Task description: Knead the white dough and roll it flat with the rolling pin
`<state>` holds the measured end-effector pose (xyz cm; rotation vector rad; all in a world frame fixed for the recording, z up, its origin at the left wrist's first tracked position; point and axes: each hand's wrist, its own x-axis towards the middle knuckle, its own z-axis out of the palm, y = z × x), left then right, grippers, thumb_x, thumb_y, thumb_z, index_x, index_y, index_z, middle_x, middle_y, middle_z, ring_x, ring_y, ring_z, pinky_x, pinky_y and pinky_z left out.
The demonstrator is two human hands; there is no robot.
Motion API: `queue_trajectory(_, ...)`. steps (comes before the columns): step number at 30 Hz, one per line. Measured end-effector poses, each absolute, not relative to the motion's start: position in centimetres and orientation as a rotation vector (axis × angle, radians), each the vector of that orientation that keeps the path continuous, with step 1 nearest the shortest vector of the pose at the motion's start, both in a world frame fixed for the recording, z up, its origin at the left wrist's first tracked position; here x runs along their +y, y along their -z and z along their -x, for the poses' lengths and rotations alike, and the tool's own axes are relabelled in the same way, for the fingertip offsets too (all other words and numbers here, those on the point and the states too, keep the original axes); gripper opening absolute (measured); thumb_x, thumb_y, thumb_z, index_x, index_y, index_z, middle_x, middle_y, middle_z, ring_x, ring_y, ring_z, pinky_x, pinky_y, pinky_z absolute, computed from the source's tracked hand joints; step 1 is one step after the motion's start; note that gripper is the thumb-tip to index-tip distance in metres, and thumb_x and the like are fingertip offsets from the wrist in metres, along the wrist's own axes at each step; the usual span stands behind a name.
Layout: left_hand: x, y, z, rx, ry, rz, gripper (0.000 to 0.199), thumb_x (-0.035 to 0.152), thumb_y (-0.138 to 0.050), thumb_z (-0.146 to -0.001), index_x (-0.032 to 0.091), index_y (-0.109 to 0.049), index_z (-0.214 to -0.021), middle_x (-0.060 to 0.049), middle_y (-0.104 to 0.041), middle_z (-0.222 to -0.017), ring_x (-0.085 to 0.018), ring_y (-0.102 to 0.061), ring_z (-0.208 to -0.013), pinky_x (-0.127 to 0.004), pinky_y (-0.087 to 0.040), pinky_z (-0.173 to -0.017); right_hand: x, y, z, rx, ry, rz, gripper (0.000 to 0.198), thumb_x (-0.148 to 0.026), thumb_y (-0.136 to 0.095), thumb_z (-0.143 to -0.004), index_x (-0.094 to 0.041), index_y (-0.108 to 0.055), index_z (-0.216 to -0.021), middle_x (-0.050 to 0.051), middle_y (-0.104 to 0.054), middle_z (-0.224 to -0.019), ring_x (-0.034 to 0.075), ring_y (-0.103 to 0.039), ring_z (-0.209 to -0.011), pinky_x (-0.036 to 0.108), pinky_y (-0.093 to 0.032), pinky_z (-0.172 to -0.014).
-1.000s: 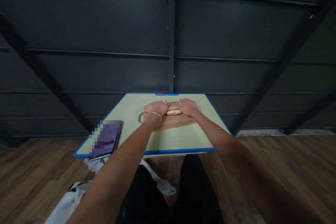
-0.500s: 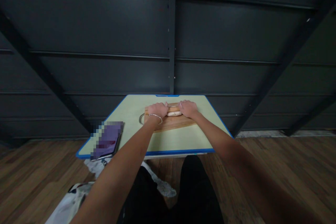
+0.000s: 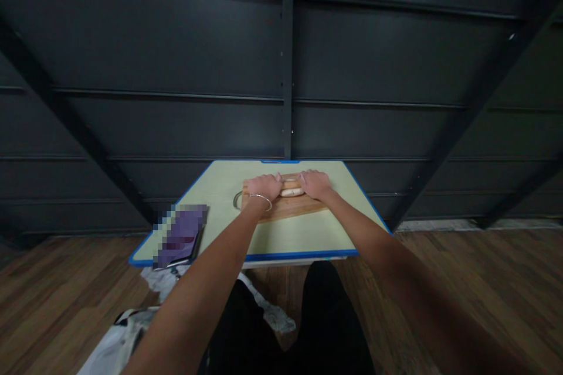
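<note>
My left hand [image 3: 264, 186] is closed around the left end of a wooden rolling pin [image 3: 290, 184]. Its right end is in the grip of my right hand [image 3: 315, 184]. Pale dough [image 3: 292, 192] shows under and just in front of the pin, between the two hands; its ends are hidden by them. All this rests on a wooden cutting board [image 3: 288, 207] with a metal ring handle [image 3: 236, 200] at its left side. A thin bracelet [image 3: 264, 197] circles my left wrist.
The board lies on a small pale table [image 3: 224, 234] with a blue rim. A phone-like device [image 3: 181, 235], its screen blurred out, lies at the table's left front corner. White cloth or bags [image 3: 118, 337] are below left. A dark panelled wall [image 3: 197, 53] rises behind.
Almost nothing differs. The whole view has shifted very slightly, while both hands keep their hold on the rolling pin over the dough.
</note>
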<state>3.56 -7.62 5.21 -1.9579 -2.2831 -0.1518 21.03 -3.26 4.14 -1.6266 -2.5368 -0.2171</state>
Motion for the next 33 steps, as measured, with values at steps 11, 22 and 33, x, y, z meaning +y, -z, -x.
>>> queue_trajectory(11, -7.8, -4.7, -3.3, -2.244, 0.171, 1.979, 0.064, 0.036, -0.022, -0.112, 0.007, -0.078, -0.12, -0.026, -0.077, -0.119, -0.039, -0.074, -0.112, -0.05, -0.052, -0.092, -3.6, -4.1, -21.1, -2.504, 0.201, 1.632, 0.054, -0.037, -0.024, -0.116, -0.018, -0.072, -0.133, 0.015, -0.073, -0.137, 0.026, -0.068, -0.122, 0.038, -0.048, -0.104)
queue_trajectory(22, -8.1, -4.7, -3.2, -2.197, 0.151, 2.009, 0.064, 0.036, -0.021, -0.113, 0.005, -0.077, -0.119, -0.027, -0.077, -0.117, -0.04, -0.074, -0.113, -0.049, -0.054, -0.089, -3.7, -4.0, -21.1, -2.507, 0.233, 1.638, 0.056, -0.038, -0.023, -0.116, -0.018, -0.073, -0.132, 0.016, -0.075, -0.133, 0.027, -0.07, -0.118, 0.038, -0.05, -0.1)
queue_trajectory(33, -8.6, -4.1, -2.6, -2.058, 0.077, 2.079, 0.052, 0.025, -0.026, -0.112, 0.012, -0.071, -0.135, -0.026, -0.077, -0.114, -0.041, -0.076, -0.106, -0.051, -0.055, -0.084, -3.5, -2.8, -20.9, -2.459, 0.261, 1.576, 0.057, -0.038, -0.023, -0.116, -0.017, -0.075, -0.128, 0.015, -0.077, -0.129, 0.027, -0.071, -0.114, 0.036, -0.05, -0.095)
